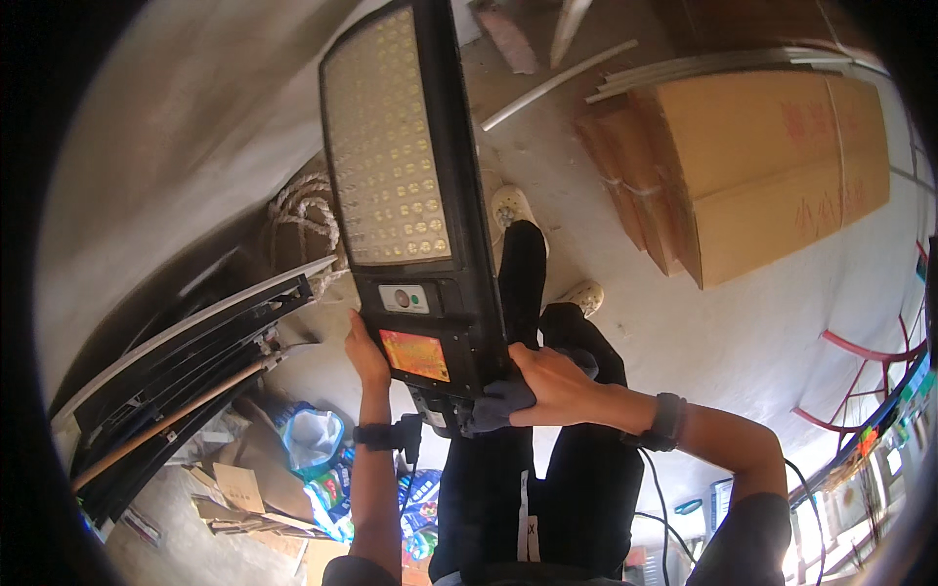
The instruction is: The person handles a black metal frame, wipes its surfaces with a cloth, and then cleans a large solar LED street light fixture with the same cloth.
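Observation:
A large black LED floodlight [476,308] with a lens panel [392,161] of many small LEDs is held up before me. Below the panel are a sensor plate [403,299] and a red-and-yellow label [415,355] bearing writing. My left hand [366,353] grips the left edge of its housing near the lower end. On the opposite side, my right hand [560,382] holds a dark grey cloth [502,404] against the lower right corner. Both wrists wear black straps. Part of the bracket [432,410] under the housing is hidden by the cloth.
Flattened cardboard boxes [777,176] lean at the right, near a white pipe [560,84] on the floor. At left are coiled rope [304,212], black metal frames [190,344] and a wooden handle [168,425]. Plastic bags [330,491] and red metal legs [865,351] stand lower down.

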Demonstrator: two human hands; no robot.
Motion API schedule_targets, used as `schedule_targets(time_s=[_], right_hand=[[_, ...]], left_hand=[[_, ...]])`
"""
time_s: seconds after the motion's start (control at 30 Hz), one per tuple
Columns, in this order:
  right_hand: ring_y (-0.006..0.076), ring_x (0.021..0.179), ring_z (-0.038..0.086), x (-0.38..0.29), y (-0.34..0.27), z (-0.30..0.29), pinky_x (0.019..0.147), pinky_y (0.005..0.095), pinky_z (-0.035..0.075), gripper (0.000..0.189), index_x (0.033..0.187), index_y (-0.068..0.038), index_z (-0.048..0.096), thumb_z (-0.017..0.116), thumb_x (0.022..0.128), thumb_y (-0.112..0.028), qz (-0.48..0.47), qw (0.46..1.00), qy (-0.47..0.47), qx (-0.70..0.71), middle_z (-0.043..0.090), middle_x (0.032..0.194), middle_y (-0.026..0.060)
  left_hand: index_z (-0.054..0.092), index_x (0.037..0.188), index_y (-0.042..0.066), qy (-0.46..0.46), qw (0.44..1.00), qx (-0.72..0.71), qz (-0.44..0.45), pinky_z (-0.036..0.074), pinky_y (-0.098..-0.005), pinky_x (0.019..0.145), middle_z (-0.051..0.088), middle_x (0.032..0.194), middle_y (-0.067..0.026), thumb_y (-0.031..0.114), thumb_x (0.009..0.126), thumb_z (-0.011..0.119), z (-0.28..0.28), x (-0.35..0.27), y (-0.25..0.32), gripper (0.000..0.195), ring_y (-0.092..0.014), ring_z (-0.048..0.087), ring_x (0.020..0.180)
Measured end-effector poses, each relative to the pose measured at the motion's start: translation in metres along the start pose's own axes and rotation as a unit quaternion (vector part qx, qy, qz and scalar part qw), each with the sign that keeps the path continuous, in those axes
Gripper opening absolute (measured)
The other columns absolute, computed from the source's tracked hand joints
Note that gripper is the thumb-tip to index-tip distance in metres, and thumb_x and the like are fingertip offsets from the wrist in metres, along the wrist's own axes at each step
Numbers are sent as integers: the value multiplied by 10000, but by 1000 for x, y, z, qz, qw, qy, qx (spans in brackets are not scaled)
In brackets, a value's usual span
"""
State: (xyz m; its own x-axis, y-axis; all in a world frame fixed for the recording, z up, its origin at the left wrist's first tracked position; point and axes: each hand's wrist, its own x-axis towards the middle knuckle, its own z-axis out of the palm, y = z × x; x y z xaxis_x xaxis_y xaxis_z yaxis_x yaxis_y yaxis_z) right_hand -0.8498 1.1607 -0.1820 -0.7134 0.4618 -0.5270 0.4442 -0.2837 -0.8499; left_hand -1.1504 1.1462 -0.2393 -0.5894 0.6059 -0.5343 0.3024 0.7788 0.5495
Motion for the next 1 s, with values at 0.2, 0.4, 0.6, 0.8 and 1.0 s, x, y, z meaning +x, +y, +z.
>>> schedule_targets(time_s=[0.2, 0.4, 0.6, 0.8, 1.0], right_hand=[[427, 774, 559, -45, 39, 37, 751, 428, 439, 621, 994, 74, 393, 700, 604, -299, -23, 996, 88, 18, 570, 809, 268], [436, 787, 546, -100, 78, 74, 708, 470, 432, 599, 957, 37, 403, 718, 579, -305, 39, 983, 167, 71, 563, 837, 256], [387, 769, 572, -161, 95, 93, 689, 416, 454, 541, 940, -14, 447, 719, 546, -267, 141, 909, 340, 197, 560, 784, 206], [360, 717, 558, -160, 142, 63, 664, 374, 443, 457, 879, 28, 497, 658, 521, -206, 166, 783, 526, 289, 555, 738, 183], [309, 703, 579, -112, 177, 63, 654, 364, 448, 403, 831, 42, 547, 642, 499, -166, 153, 693, 618, 338, 570, 689, 188]], left_hand=[[604, 962, -104, 9, 998, -19, 53, 440, -312, 751, 636, 890, -143, 435, 957, 357, 18, -41, -10, 593, -182, 564, 800], [580, 1007, -123, -42, 986, 91, 131, 435, -345, 780, 639, 928, -198, 446, 945, 366, 59, -75, -15, 611, -229, 575, 830], [592, 1038, -65, -150, 949, 147, 235, 437, -382, 769, 629, 937, -238, 451, 926, 384, 125, -110, 56, 567, -316, 600, 856], [623, 955, -46, -206, 884, 224, 356, 438, -431, 746, 627, 890, -249, 503, 903, 390, 249, -132, 140, 599, -409, 586, 854], [629, 974, -22, -235, 806, 247, 484, 446, -443, 763, 635, 901, -231, 521, 883, 412, 309, -109, 162, 591, -402, 588, 869]])
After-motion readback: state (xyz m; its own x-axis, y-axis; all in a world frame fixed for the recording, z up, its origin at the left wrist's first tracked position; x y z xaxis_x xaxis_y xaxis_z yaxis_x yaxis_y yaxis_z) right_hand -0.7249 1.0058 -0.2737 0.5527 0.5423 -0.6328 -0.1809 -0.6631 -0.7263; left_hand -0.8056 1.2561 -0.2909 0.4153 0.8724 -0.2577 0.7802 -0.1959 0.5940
